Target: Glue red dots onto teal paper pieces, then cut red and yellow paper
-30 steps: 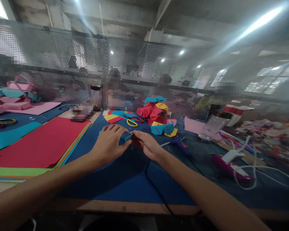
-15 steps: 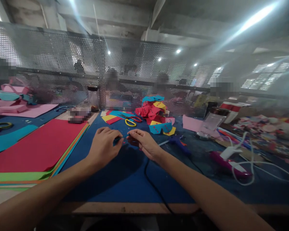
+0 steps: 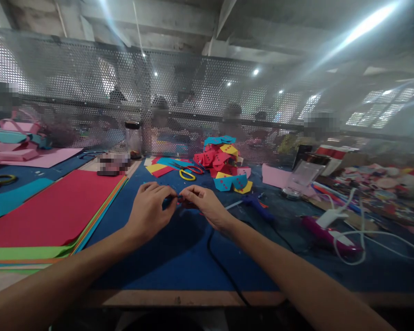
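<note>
My left hand [image 3: 153, 204] and my right hand [image 3: 203, 204] meet fingertip to fingertip above the blue tabletop [image 3: 158, 271]. Both are closed in a pinch. Something tiny and dark seems to lie between the fingertips, too small to name. Just beyond the hands are scissors [image 3: 187, 174] with yellow and red handles, beside flat strips of coloured paper [image 3: 162, 169]. Behind my right hand rises a pile of folded red, blue and yellow paper pieces with red dots [image 3: 219, 161]. A blue glue gun [image 3: 258, 208] lies to the right of that hand.
At left lies a stack of coloured sheets, red on top [image 3: 55, 207]. Clear jars [image 3: 134, 140] stand at the back. On the right are a magenta power strip [image 3: 331, 236] with white cables, and heaped paper scraps [image 3: 372, 184]. A black cord [image 3: 221, 266] crosses the front edge.
My right hand has moved slightly left, so its fingertips now meet those of my left hand. The things on the table lie as before.
</note>
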### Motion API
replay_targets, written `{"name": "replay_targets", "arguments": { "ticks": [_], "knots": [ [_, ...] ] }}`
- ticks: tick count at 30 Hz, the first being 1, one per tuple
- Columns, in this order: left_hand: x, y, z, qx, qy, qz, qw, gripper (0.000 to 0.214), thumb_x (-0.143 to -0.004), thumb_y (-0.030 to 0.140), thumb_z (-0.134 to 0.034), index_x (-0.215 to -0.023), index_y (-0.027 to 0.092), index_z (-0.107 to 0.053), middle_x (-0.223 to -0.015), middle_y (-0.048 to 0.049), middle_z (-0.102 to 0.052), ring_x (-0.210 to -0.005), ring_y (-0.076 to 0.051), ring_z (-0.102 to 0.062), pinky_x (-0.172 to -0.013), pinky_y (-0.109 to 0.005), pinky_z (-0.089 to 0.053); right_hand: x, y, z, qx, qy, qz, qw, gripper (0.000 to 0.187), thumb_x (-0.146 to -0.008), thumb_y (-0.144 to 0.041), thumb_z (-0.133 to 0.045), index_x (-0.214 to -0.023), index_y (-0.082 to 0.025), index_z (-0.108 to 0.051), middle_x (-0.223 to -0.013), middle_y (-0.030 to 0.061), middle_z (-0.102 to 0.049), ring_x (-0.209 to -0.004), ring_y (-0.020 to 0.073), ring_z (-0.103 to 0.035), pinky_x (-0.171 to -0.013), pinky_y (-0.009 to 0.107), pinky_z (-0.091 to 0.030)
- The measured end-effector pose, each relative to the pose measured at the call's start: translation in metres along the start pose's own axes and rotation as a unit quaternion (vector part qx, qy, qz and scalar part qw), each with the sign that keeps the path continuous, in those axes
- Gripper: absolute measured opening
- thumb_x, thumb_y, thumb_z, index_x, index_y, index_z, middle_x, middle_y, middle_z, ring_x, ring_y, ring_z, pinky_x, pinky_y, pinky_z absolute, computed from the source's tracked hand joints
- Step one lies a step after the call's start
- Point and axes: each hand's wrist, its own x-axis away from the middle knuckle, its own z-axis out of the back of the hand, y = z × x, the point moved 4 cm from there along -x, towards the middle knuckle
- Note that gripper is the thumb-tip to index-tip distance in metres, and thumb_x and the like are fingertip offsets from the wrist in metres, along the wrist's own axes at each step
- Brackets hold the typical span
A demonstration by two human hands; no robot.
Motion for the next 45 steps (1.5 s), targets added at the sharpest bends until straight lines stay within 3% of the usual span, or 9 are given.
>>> {"name": "replay_targets", "arguments": {
  "ticks": [20, 32, 38, 41, 45],
  "knots": [
    [0.003, 0.000, -0.003, 0.064, -0.008, 0.000, 0.998, 0.008, -0.089, 0.018, -0.062, -0.083, 0.023, -0.063, -0.081, 0.0025, -0.075, -0.083, -0.020, -0.069, -0.103, -0.045, -0.039, 0.001, -0.002, -0.003, 0.051, -0.024, 0.024, 0.998, 0.040, -0.075, -0.056, -0.077, -0.080, -0.018, -0.066, -0.074, -0.0001, -0.068, -0.072, 0.0149, -0.065, -0.075, 0.029, -0.052],
    [0.003, 0.000, -0.004, 0.109, -0.022, 0.038, 0.993, 0.010, -0.088, 0.017, -0.059, -0.082, 0.024, -0.063, -0.079, 0.0041, -0.073, -0.081, -0.018, -0.068, -0.106, -0.046, -0.036, 0.001, 0.001, -0.002, 0.053, -0.039, 0.010, 0.998, 0.040, -0.080, -0.057, -0.073, -0.083, -0.017, -0.067, -0.077, 0.0022, -0.071, -0.071, 0.0145, -0.066, -0.074, 0.029, -0.053],
    [0.001, -0.004, -0.005, 0.129, -0.032, 0.071, 0.989, 0.012, -0.087, 0.018, -0.059, -0.079, 0.024, -0.065, -0.079, 0.0025, -0.074, -0.081, -0.020, -0.067, -0.094, -0.044, -0.040, 0.002, -0.006, -0.001, 0.090, -0.003, 0.049, 0.995, 0.033, -0.087, -0.053, -0.065, -0.089, -0.019, -0.067, -0.083, 0.0022, -0.070, -0.074, 0.0163, -0.066, -0.075, 0.031, -0.053],
    [0.001, -0.006, -0.004, 0.145, -0.029, 0.098, 0.984, 0.011, -0.086, 0.018, -0.060, -0.079, 0.023, -0.067, -0.080, 0.0010, -0.075, -0.082, -0.021, -0.067, -0.086, -0.041, -0.043, 0.007, -0.017, 0.000, 0.183, 0.056, 0.143, 0.971, 0.020, -0.093, -0.040, -0.061, -0.095, -0.021, -0.065, -0.092, 0.0027, -0.068, -0.080, 0.0166, -0.065, -0.080, 0.031, -0.051],
    [0.001, -0.008, -0.004, 0.155, -0.027, 0.125, 0.980, 0.011, -0.085, 0.019, -0.060, -0.078, 0.023, -0.068, -0.081, -0.0005, -0.075, -0.082, -0.022, -0.067, -0.081, -0.039, -0.045, 0.019, -0.031, -0.007, 0.352, 0.066, 0.320, 0.877, 0.007, -0.096, -0.026, -0.059, -0.098, -0.021, -0.064, -0.096, 0.0053, -0.066, -0.091, 0.0186, -0.063, -0.086, 0.033, -0.050]
  ]
}}
